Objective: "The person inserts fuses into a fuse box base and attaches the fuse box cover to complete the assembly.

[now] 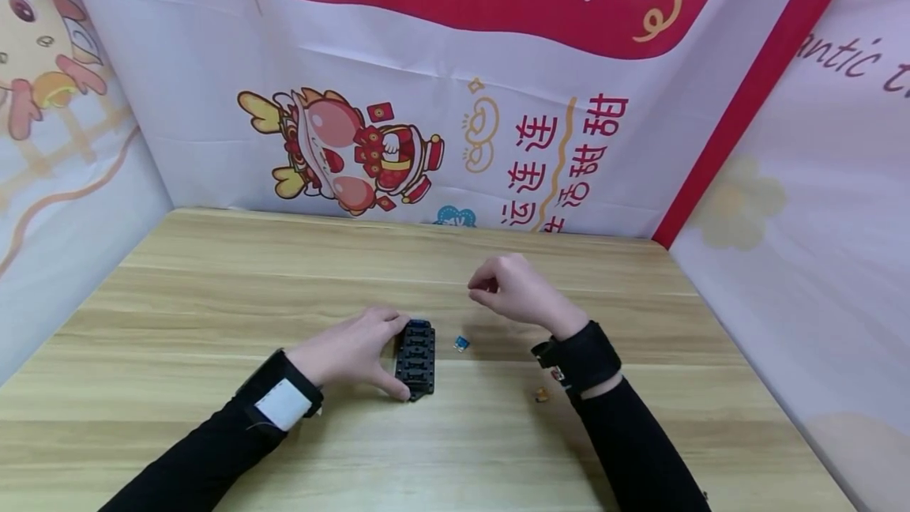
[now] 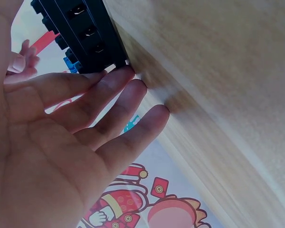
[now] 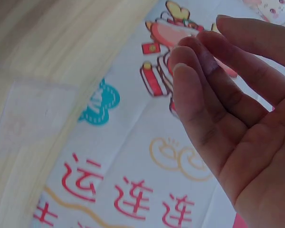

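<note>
Left hand pinches a black slotted plastic strip end to end, thumb near, fingers far; right hand hangs off to the right, fingers loosely bent. Strip's mid-table, knobbly edges, row of slots, blue bit at its far end. Tiny blue piece just right of it, orange piece nearer and further right. Wood-grain tabletop, printed backdrop with a cartoon dragon and red "运连连" lettering, plus "antic" on the right wall.

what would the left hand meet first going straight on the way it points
The black slotted block, which the left hand is touching; beyond it, the small blue piece looks next, though depth is hard to judge.
</note>
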The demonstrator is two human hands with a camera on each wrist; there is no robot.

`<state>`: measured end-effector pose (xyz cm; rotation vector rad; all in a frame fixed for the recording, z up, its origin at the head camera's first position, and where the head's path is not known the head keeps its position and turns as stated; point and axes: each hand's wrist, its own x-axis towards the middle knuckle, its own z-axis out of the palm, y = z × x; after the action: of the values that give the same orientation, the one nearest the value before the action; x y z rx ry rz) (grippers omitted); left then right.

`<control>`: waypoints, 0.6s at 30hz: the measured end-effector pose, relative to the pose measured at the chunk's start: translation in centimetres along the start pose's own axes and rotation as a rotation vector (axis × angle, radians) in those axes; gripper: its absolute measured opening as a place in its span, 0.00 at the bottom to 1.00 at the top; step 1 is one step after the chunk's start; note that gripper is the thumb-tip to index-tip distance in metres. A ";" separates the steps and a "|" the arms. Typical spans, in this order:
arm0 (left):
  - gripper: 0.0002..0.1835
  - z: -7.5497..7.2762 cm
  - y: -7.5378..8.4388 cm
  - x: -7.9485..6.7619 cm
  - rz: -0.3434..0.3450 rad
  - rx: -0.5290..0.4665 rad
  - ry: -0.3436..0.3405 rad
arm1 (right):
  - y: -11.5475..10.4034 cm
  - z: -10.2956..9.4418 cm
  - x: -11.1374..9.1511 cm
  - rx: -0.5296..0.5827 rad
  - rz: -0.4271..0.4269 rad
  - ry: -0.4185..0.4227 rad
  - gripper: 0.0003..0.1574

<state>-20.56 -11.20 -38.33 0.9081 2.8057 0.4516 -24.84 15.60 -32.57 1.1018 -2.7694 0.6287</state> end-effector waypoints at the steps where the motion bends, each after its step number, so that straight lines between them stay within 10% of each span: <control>1: 0.60 0.0 0.0 0.0 -0.003 -0.001 0.000 | 0.2 -0.3 -0.2 -0.001 0.007 0.004 0.04; 9: 0.59 -0.1 0.1 0.0 0.005 -0.019 0.003 | 1.5 -1.3 -1.8 -0.002 0.059 0.024 0.02; 18: 0.59 0.0 0.1 -0.2 0.001 -0.020 0.005 | 0.9 0.1 -1.7 -0.081 0.118 -0.141 0.03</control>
<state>-20.39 -11.26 -38.29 0.9062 2.8002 0.4825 -24.17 17.27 -33.33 1.0096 -2.9691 0.4612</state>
